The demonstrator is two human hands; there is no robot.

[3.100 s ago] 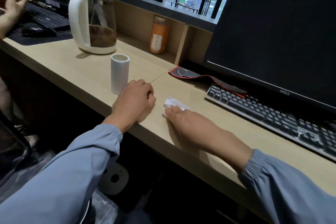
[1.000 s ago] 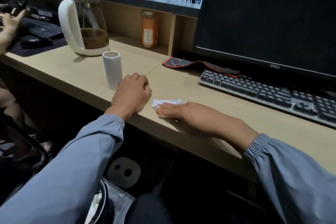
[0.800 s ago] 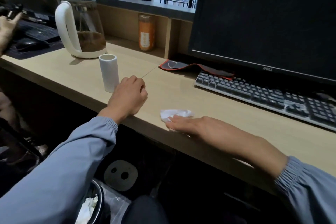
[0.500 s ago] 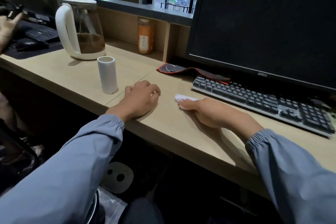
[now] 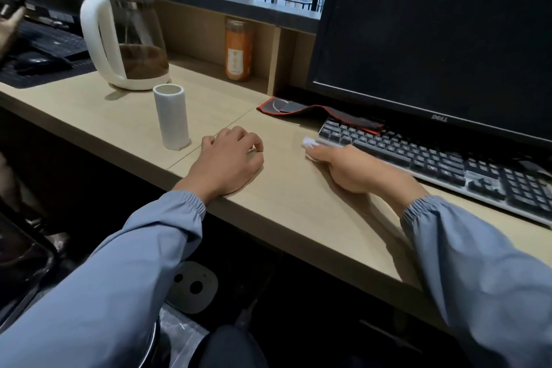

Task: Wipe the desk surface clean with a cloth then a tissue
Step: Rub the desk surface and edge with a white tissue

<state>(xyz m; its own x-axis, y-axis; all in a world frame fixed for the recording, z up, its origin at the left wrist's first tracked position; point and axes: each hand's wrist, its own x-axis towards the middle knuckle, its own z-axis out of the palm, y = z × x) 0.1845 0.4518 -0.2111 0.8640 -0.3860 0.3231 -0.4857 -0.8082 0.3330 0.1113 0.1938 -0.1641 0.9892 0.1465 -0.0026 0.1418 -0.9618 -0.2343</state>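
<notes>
My right hand (image 5: 355,169) lies palm down on the light wooden desk (image 5: 286,203) and presses a crumpled white tissue (image 5: 309,143) against it, right at the left front corner of the keyboard (image 5: 433,158). Only the tissue's tip shows beyond my fingertips. My left hand (image 5: 231,160) rests on the desk near its front edge as a loose fist, holding nothing. A red-edged black cloth (image 5: 316,112) lies crumpled behind the keyboard, below the monitor.
A white tissue roll (image 5: 172,116) stands left of my left hand. Behind it are a white kettle (image 5: 125,39) and an orange bottle (image 5: 238,49). A dark monitor (image 5: 442,39) fills the right. Another person's hand (image 5: 10,24), mouse (image 5: 38,63) and keyboard are far left.
My right hand has slid the tissue from the desk's front edge away from me and to the right, up to the keyboard's corner. My left hand has stayed in place.
</notes>
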